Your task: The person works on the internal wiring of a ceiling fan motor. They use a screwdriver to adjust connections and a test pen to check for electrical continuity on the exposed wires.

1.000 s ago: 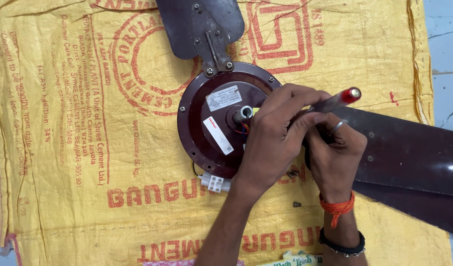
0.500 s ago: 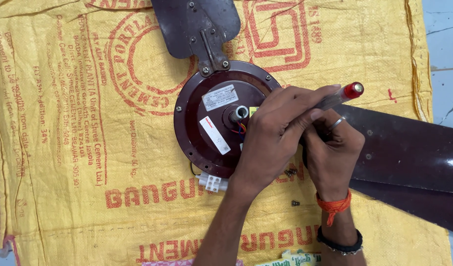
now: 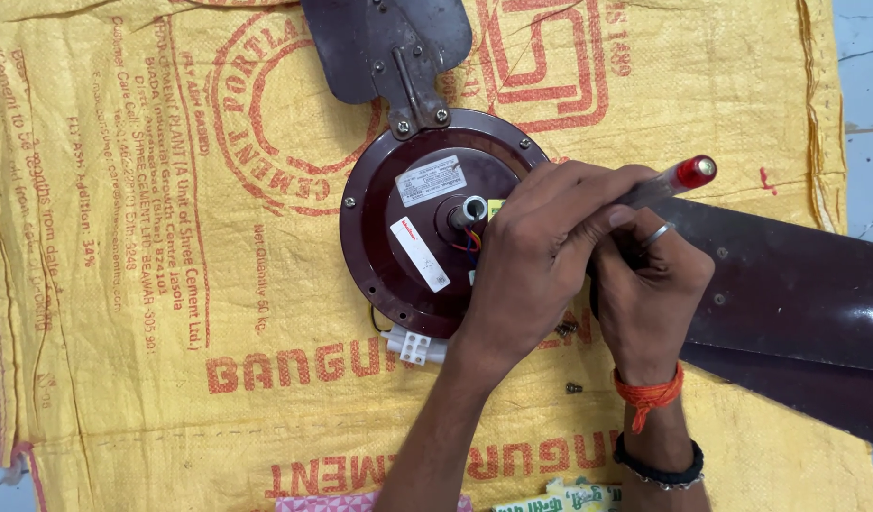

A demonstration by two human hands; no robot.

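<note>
Both hands work a screw at the blade joint: the right hand [image 3: 650,284] and the left hand [image 3: 541,256] grip the red-capped screwdriver [image 3: 678,178] over the fan motor [image 3: 427,223] on the yellow sack [image 3: 171,284]. Steady downward pressure seems needed next.

Floor covering: a yellow woven plastic sack with red printing [image 3: 171,284], spread flat and creased, filling nearly the whole view.
Floor: pale grey-blue painted concrete [image 3: 863,85], bare along the sack's right edge, with thin cracks near the top right corner; a sliver also shows at the left edge.
Light: even and soft, without hard shadows.
</note>
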